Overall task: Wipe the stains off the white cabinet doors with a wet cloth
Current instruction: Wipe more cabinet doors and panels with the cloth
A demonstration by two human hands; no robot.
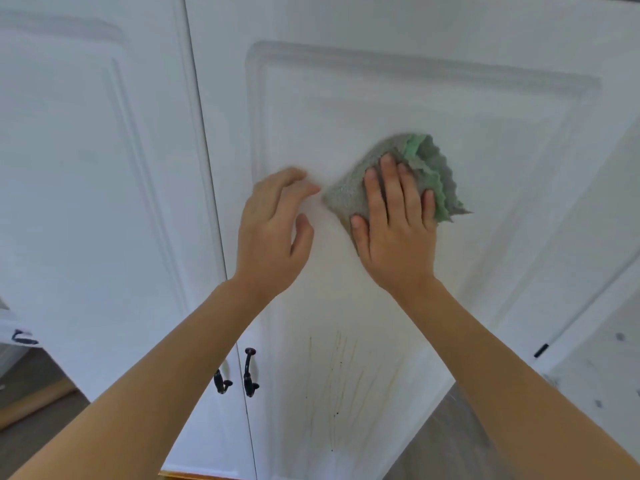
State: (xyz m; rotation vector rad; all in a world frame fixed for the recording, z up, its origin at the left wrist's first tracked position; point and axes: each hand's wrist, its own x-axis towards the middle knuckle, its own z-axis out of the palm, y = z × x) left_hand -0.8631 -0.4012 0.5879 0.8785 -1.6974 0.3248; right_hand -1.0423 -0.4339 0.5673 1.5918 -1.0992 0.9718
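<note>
A white panelled cabinet door (398, 98) fills the middle of the view. My right hand (394, 223) presses a folded grey and green cloth (426, 161) flat against the door's centre panel, fingers straight. My left hand (273, 230) rests beside it on the same panel, fingers loosely bent and holding nothing. Thin brownish streaks and dark specks of stain (337, 386) run down the lower part of this door, below both hands.
A second white door (86, 168) stands to the left, with two dark handles (247, 372) at the seam between the doors. Another white door (595, 306) sits at the right. Wooden floor (446, 441) shows below.
</note>
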